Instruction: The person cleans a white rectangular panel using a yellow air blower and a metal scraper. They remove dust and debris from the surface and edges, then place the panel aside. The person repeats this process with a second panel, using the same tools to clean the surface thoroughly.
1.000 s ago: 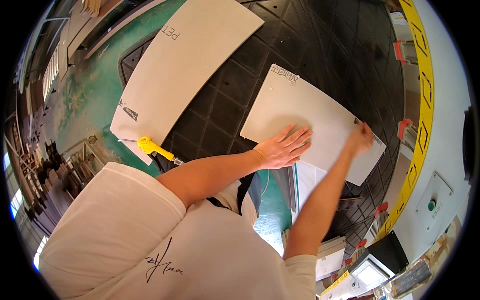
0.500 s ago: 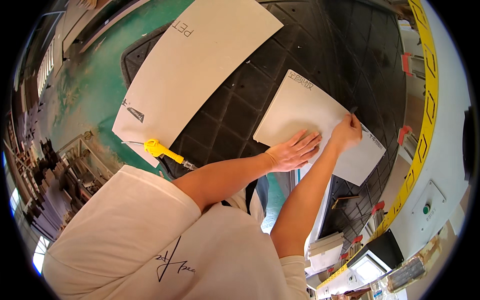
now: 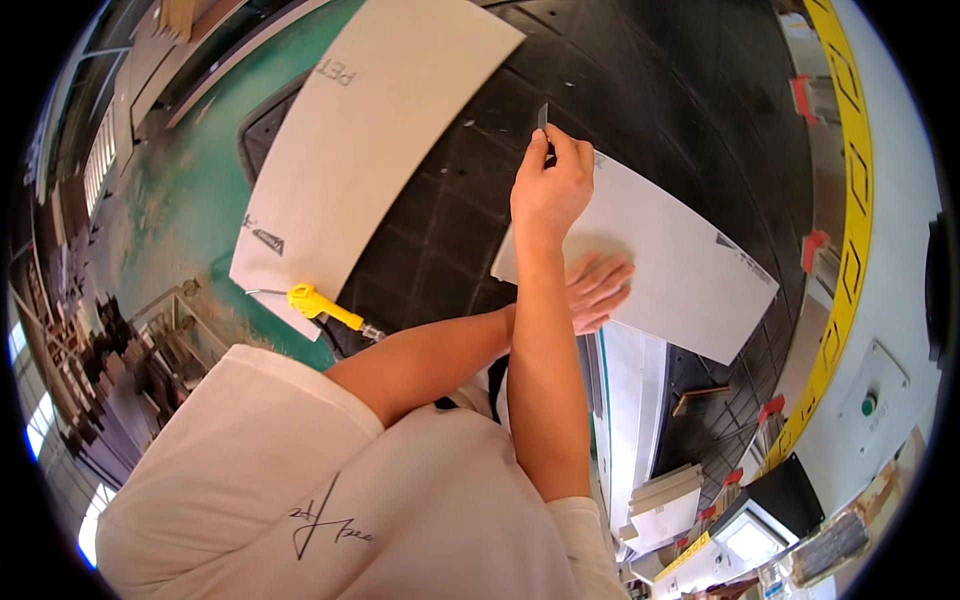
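A pale rectangular panel (image 3: 665,250) lies on the black work table (image 3: 435,225). My left hand (image 3: 598,290), its fingers spread flat, rests on the near left part of this panel and is a little blurred. Crossing over my left wrist, my right forearm reaches to the panel's far left corner. There my right hand (image 3: 553,185) pinches a small grey knife blade (image 3: 543,117) between thumb and fingers, with the tip pointing away from me. The hand covers that corner and the marks beside it. Any handle is hidden in my fist.
A larger pale panel (image 3: 385,120) lies to the left. A yellow air blow gun (image 3: 325,307) sits at its near end. Along the right runs a white machine (image 3: 905,300) with a yellow strip (image 3: 853,200) and red-ended clamps. Stacked boards (image 3: 665,505) stand near the lower right.
My right hand has swung from the panel's right far edge to its far left corner, carrying the blade. My left hand stays on the panel. The view has shifted slightly.
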A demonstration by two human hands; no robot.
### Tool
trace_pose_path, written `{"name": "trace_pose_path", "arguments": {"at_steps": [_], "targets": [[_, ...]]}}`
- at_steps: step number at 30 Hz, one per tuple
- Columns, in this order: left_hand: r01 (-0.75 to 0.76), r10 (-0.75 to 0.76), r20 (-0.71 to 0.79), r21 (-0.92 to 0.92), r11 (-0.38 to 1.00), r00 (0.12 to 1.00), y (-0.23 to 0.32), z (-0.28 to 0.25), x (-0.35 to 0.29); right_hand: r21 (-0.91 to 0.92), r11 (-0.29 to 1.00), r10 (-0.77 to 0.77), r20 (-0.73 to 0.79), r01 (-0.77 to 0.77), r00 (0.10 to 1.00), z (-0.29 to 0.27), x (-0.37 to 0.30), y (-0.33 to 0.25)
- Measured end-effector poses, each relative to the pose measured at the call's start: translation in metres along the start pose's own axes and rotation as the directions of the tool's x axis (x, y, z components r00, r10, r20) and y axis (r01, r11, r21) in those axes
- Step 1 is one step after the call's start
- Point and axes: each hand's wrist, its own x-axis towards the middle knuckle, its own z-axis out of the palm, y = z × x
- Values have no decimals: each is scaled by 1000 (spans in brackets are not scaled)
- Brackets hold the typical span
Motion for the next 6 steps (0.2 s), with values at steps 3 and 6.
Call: {"name": "trace_pose_path", "arguments": {"at_steps": [3,6], "targets": [[11,-11,42,-7,1000,999,4,7,0,-203,969,-144,-17,138,989,-18,15,31],[-41,26,259,52,998,966,2,12,-19,-257,957,-141,-12,134,990,-62,34,71]]}}
